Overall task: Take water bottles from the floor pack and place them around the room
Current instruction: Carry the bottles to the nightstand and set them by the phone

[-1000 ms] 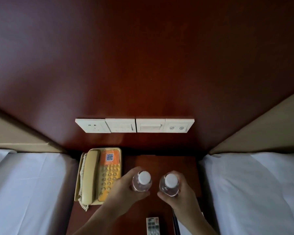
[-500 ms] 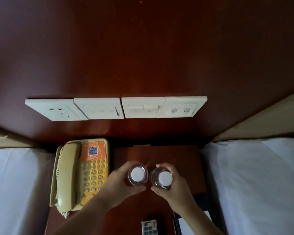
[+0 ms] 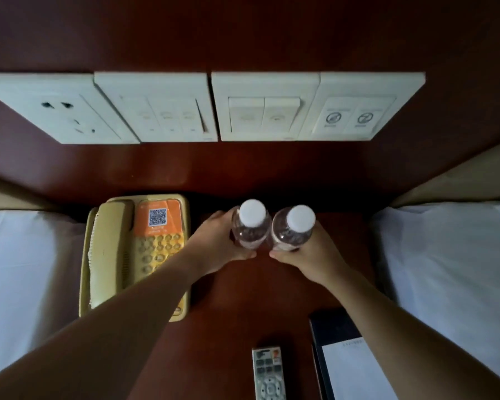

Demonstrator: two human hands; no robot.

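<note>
Gripping bottles (image 3: pixel 251 226) — dark nightstand (image 3: pixel 223 327), phone (image 3: pixel 133 255), two beds (image 3: pixel 451 255)

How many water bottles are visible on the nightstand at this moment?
2. The left bottle is gripped by the left hand, beside the telephone. The right bottle is gripped by the right hand. They stand side by side; none seems hidden.

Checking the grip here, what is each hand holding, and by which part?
Left hand grips one water bottle round its body below the cap; right hand grips the other bottle likewise.
</note>
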